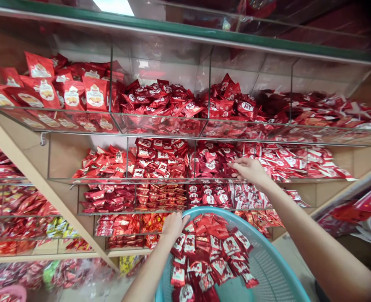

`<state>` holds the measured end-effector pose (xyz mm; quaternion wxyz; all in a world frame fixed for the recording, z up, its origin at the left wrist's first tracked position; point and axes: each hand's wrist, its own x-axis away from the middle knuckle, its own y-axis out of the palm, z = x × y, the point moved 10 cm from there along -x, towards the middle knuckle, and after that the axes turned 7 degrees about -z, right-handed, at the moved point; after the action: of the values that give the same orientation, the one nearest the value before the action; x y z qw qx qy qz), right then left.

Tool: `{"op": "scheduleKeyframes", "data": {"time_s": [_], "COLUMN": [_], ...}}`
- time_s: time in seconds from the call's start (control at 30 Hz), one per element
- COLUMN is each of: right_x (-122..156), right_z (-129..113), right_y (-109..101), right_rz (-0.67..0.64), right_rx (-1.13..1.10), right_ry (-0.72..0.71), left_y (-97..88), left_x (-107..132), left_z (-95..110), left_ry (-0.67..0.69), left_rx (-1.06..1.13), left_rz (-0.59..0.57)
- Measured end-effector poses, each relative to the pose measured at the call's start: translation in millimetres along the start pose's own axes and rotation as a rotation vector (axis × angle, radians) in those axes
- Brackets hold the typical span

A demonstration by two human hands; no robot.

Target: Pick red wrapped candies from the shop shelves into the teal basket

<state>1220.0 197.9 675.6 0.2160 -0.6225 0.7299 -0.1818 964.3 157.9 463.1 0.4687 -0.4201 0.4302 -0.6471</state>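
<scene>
Grips the teal basket (267, 268) by its rim with the left hand (172, 224), fingers clenched around it. Carries a heap of red packets (207, 251) inside. Reaches with the right hand (250, 170) into a clear shelf bin (216, 181) in row 2 from the top, touching dark-red packets (210, 161) there; cannot tell whether those fingers pinch one.

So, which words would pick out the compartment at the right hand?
Face the clear bins of red packets. In the second row down, find the third compartment from left, at the right hand. Its packets are darker red with round white labels.
</scene>
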Motion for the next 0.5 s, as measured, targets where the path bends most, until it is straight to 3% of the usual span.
{"op": "scheduleKeyframes", "data": {"time_s": [0.2,0.3,0.4,0.5], "right_x": [14,29,58,103], "right_z": [7,7,11,20], "right_y": [-12,-3,35,98], "right_rz": [0.03,-0.007,-0.186,-0.488], "right_rx": [-0.425,-0.593,-0.716,-0.764], "right_ry": [0.034,0.019,0.031,0.093], "left_y": [0.0,0.0,1.7,3.6], "left_x": [-1,-1,0,0], "left_z": [1,2,2,1], "left_ry": [-0.001,-0.001,-0.02,-0.031], "left_rx": [-0.017,-0.028,-0.037,-0.03], "left_rz": [-0.001,-0.01,-0.034,-0.057]}}
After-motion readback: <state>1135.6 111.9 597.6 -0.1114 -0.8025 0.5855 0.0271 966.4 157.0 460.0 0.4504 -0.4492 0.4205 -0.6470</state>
